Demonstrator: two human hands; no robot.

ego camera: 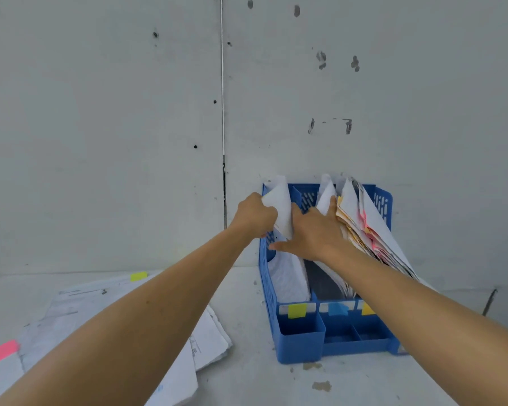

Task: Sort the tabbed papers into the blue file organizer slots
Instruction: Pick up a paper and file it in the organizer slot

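Note:
The blue file organizer [301, 338] stands against the wall, its front marked with a yellow tab [297, 311], a blue tab [338, 309] and another yellow one [367, 309]. My left hand [254, 213] grips a white sheet [280, 206] standing in the leftmost slot. My right hand [313, 232] lies spread flat, fingers apart, against the papers in the middle slot [326, 197]. The right slot holds a thick bundle with pink and yellow tabs [367, 227]. More white paper [288, 276] fills the left slot lower down.
A loose pile of tabbed papers [208, 338] lies on the white table at the left, showing a yellow-green tab [138, 276] and a pink tab [0, 352]. A grey wall rises right behind the organizer. Small stains [321, 385] mark the table in front.

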